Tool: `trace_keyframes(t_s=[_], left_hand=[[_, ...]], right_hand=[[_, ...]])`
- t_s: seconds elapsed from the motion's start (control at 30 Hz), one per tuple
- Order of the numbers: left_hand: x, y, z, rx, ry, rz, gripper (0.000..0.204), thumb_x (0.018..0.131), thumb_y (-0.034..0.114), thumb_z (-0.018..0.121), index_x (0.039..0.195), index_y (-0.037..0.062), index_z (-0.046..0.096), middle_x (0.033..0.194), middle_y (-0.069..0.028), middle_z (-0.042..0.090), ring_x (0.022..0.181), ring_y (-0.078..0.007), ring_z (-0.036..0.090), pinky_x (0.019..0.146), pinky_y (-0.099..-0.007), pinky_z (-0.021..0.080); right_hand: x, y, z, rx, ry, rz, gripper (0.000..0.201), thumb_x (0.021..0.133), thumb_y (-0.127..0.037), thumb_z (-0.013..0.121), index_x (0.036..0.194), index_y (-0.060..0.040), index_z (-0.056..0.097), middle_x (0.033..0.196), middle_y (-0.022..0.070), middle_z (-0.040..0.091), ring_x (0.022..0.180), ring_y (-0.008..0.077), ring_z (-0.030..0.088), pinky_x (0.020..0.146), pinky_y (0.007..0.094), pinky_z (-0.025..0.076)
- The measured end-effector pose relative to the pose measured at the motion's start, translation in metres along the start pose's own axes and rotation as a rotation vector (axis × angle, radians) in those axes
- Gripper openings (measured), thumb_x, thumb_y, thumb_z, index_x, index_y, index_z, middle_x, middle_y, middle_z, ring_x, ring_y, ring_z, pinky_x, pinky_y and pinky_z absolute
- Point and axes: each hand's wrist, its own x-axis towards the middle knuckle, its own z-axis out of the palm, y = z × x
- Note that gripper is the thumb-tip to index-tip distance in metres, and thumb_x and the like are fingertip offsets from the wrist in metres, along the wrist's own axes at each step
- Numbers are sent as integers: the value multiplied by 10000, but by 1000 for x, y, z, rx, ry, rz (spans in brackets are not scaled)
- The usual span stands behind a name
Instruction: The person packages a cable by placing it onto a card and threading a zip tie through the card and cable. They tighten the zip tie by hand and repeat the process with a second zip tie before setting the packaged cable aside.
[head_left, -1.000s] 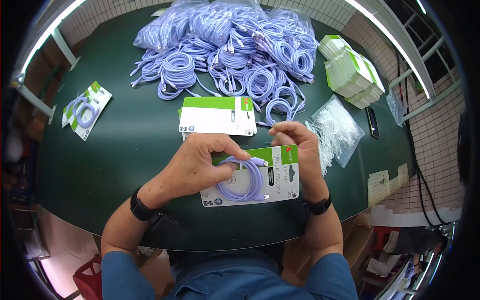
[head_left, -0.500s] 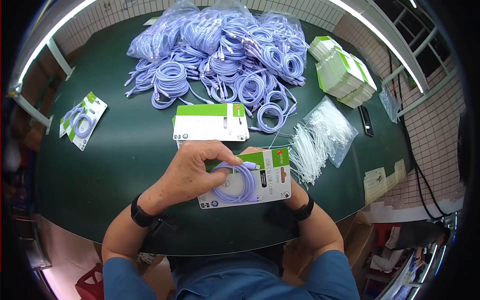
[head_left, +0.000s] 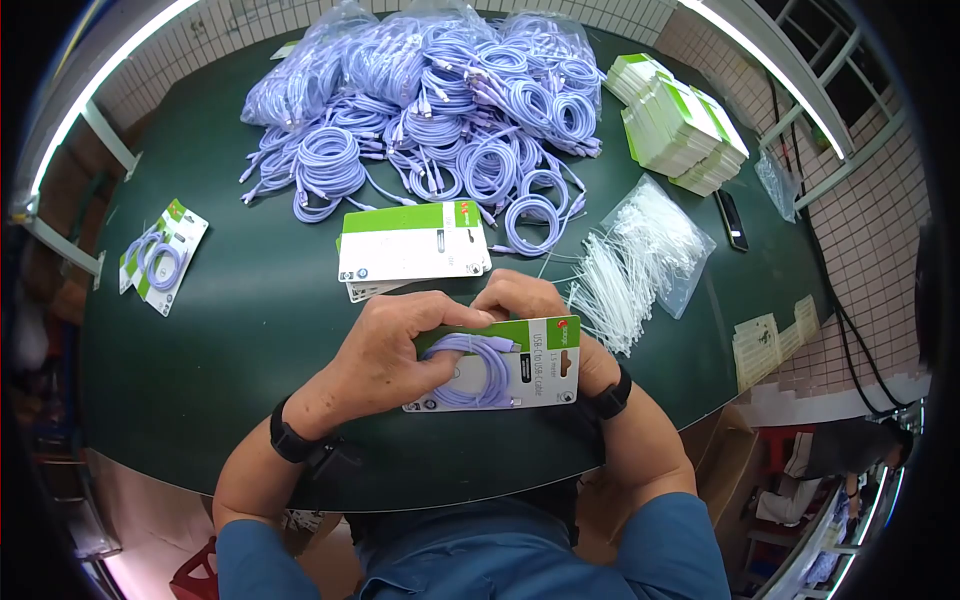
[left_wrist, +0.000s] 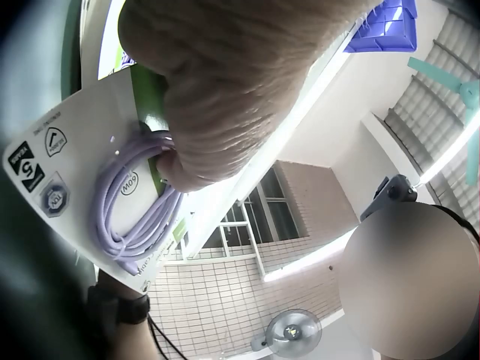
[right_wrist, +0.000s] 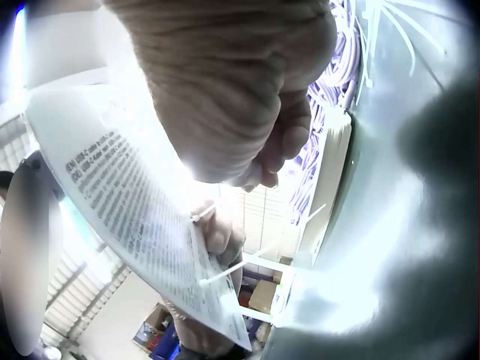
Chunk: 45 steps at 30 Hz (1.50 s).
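Observation:
In the head view my left hand [head_left: 375, 350] grips the left part of a green-and-white card [head_left: 540, 375], its thumb over a coiled lilac cable [head_left: 490, 370]. The coil lies on the card's printed face, as the left wrist view also shows with the cable [left_wrist: 112, 199] under my thumb. My right hand [head_left: 525, 293] is behind the card's upper edge, partly hidden. From the right wrist, its curled fingers [right_wrist: 289, 135] are near the card's text-covered back [right_wrist: 112, 180], where a thin white tie [right_wrist: 225, 271] sticks out. Whether those fingers pinch the tie cannot be seen.
Several flat cards [head_left: 410, 245] lie beyond my hands, before a large heap of lilac cables [head_left: 440, 120]. White ties [head_left: 615, 290] spill from a bag on the right, near stacked cards [head_left: 670, 130] and a phone [head_left: 732, 220]. Finished-looking cards with cable [head_left: 165, 265] lie far left.
My right hand has gone from beside the card's right end to behind its upper edge, close to my left fingertips. My left hand keeps hold of the card and cable throughout.

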Motion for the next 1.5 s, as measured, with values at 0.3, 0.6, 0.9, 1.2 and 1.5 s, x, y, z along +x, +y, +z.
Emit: trace_keyframes(t_s=[0.3,0.6,0.9,1.2,1.5], left_hand=[[2,-9,3,434,59,305,362,792,-51,818,1138,47,787,982,-110,771,866,-262,750,763,-350,591],[1,-6,8,479,-9,362,263,792,39,882,1025,62,761,879,-68,707,779,-264,692,675,-374,541],[-1,-8,13,474,34,377,264,784,26,885,1000,41,733,875,-91,696,758,-276,692,654,-379,548],[0,-16,1,169,324,30,227,900,-8,792,1105,16,696,937,-91,718,862,-220,732,794,-337,572],[0,-27,16,-210,422,-115,487,998,-30,699,1463,-12,558,1039,-66,713,997,-115,694,912,-280,569]], right_hand=[[3,7,-6,-51,169,4,129,872,1,779,952,-51,692,824,59,636,710,229,641,640,357,503],[2,6,-3,-48,96,37,100,874,13,752,917,-36,677,858,111,662,806,311,670,722,396,538],[2,20,1,-48,39,-9,91,906,9,764,939,-46,700,854,62,693,769,230,684,676,341,529],[-1,16,-33,688,726,487,172,1013,-96,729,1147,7,696,1006,22,737,846,107,659,759,267,551],[15,-42,-8,-671,609,-182,434,835,-181,890,1205,-45,709,1016,50,715,896,229,640,781,374,508]])
